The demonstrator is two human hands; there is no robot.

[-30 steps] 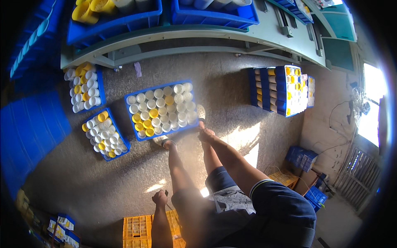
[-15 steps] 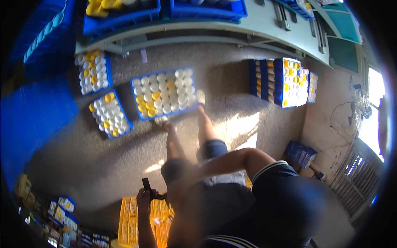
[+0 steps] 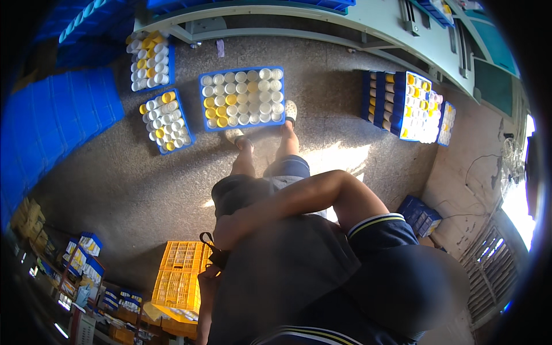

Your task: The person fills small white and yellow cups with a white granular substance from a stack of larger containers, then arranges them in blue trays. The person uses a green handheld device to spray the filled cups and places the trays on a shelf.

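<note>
My right arm crosses my dark shirt, and my right hand (image 3: 228, 233) lies curled at my waist; whether it grips anything is hidden. My left hand (image 3: 207, 283) comes up beside my left hip and holds a small black object (image 3: 209, 255), too small to identify. My legs run up to my feet, which stand at the near edge of a blue tray (image 3: 202, 102) on the floor. White and yellow round caps fill that tray.
Two more blue trays of caps (image 3: 167, 122) (image 3: 150, 60) lie to the left. Blue trays (image 3: 405, 106) stand on edge at the right. Yellow crates (image 3: 178, 276) sit by my left hip. Blue crates (image 3: 57, 126) line the left, a pale green bench (image 3: 368, 20) the far side.
My right arm has swung across my torso to my left side. My left hand has risen with the black object. The view has shifted, so the trays sit higher.
</note>
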